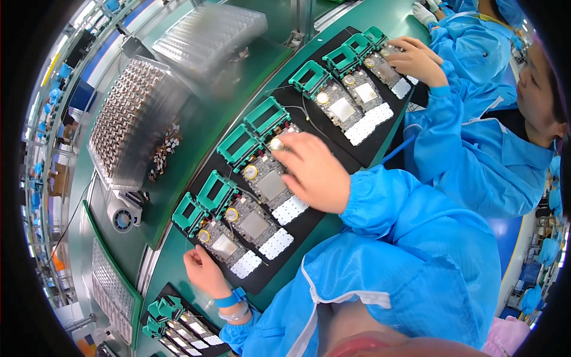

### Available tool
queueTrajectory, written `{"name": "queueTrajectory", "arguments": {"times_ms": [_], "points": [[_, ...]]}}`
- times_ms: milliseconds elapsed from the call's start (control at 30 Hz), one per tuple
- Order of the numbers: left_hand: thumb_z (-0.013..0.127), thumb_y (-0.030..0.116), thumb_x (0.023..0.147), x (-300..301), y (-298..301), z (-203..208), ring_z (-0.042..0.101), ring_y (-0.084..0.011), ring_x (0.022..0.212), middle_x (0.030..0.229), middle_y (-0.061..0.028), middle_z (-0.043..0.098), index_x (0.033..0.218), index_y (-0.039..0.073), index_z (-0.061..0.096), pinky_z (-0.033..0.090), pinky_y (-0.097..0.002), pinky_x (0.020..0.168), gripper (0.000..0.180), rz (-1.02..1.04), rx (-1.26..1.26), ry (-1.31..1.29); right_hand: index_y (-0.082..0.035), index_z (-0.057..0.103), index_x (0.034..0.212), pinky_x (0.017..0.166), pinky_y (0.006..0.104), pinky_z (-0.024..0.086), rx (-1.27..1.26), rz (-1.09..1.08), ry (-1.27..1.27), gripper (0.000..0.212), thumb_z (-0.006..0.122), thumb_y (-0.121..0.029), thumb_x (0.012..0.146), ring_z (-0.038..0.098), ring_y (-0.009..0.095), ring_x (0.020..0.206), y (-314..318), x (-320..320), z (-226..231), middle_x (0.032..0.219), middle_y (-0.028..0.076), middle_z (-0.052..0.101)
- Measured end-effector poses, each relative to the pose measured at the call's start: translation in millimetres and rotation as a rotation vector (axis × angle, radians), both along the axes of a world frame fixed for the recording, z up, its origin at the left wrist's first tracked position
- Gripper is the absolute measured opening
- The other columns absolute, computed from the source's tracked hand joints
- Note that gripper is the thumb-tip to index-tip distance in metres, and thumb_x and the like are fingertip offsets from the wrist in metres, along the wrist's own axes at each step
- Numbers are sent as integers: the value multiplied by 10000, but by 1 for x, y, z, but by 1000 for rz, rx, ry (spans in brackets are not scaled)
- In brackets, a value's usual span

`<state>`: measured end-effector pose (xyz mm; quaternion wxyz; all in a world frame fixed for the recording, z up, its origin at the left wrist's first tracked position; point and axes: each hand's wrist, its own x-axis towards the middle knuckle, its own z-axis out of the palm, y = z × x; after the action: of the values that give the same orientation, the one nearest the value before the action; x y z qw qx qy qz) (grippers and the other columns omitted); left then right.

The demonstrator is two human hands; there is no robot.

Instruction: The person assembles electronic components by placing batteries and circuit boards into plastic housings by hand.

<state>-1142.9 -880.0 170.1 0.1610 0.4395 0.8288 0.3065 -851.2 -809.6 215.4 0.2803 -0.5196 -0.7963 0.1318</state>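
Several grey circuit boards with green plastic frames lie in a row on a black mat (259,279). My right hand (312,169) reaches over one board (272,185), its fingertips touching a round, pale, coin-like part (276,143) near the green frame (266,116). Its thumb stands apart from the fingers. My left hand (204,272), with a blue wrist band (231,298), rests at the mat's near left edge, beside the end board (223,246). Its fingers are curled together, and whatever they may pinch is hidden.
A co-worker's hands (416,59) are over boards farther along the mat at right. Clear trays of small parts (128,119) stand at the back left, near a small white fan (124,217). More framed boards (178,327) lie at lower left.
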Motion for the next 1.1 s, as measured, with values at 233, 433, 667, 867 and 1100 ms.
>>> {"name": "queueTrajectory", "arguments": {"times_ms": [233, 433, 667, 867, 1100], "points": [[599, 180, 866, -5, 11, -17, 402, -79, 555, 595, 0, 461, 755, 9, 531, 356, -243, 510, 214, -95, 45, -111, -49, 509, 1116, 1038, 550, 240, -7, 171, 54, 419, 639, -76, 719, 382, 344, 1227, -19, -75, -10, 1235, 158, 438], [589, 132, 872, -28, 9, -27, 454, -68, 572, 630, -15, 513, 804, -7, 536, 383, -219, 514, 163, -192, 81, -295, -8, 507, 1118, 1078, 516, 198, 24, 373, 45, 462, 667, -144, 706, 393, 340, 1222, -59, -154, -39, 1229, 198, 451], [538, 72, 891, -47, -14, -24, 529, -78, 670, 776, -49, 576, 952, -40, 533, 436, -205, 587, 128, -264, 104, -568, 27, 484, 1145, 1079, 521, 180, -19, 261, -108, 541, 661, -236, 707, 354, 321, 1257, -86, -212, -47, 1268, 186, 443], [523, 30, 886, -85, -34, -24, 574, -99, 786, 943, -98, 614, 1108, -49, 525, 475, -214, 671, 236, -396, 24, -944, 22, 510, 1107, 1077, 518, 190, -7, 198, -190, 429, 583, -95, 701, 351, 327, 1255, -94, -237, -57, 1237, 182, 448], [578, 96, 852, -203, -106, -16, 562, -234, 909, 1041, -159, 570, 1098, -19, 539, 465, -322, 764, 275, -391, 52, -122, -19, 512, 1056, 1058, 560, 204, 20, 25, -217, 358, 562, -50, 703, 352, 337, 1248, -100, -249, -65, 1216, 171, 434]]}}
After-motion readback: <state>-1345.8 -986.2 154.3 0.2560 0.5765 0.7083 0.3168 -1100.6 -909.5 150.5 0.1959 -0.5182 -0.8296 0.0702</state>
